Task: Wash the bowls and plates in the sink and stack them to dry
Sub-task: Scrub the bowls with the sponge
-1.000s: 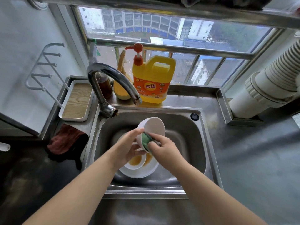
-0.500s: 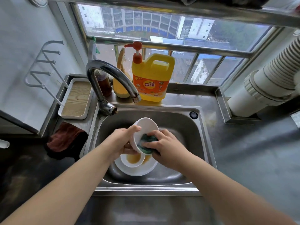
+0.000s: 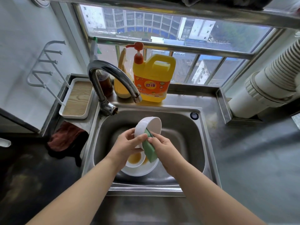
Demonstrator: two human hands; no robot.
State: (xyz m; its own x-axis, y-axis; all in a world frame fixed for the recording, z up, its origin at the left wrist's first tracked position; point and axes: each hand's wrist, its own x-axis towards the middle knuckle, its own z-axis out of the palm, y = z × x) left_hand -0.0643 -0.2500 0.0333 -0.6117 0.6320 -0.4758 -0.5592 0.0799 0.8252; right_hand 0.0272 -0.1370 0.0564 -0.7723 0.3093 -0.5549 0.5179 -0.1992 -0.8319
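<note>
Green sponge (image 3: 150, 149) has slid from inside the bowl (image 3: 148, 127) onto its rim, pinched in my right fingers (image 3: 153, 140); left hand (image 3: 128, 145) grips the bowl over the sink (image 3: 193, 153), dirty dishes (image 3: 138, 168) waiting at 6 o'clock.

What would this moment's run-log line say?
stage: scrubbing | left hand: holds white bowl over sink | right hand: green sponge at rim | below: dirty bowl on plate

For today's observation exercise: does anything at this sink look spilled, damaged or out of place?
Nothing looks damaged or spilled. The small bowl and plate in the sink hold brownish residue, simply unwashed.
</note>
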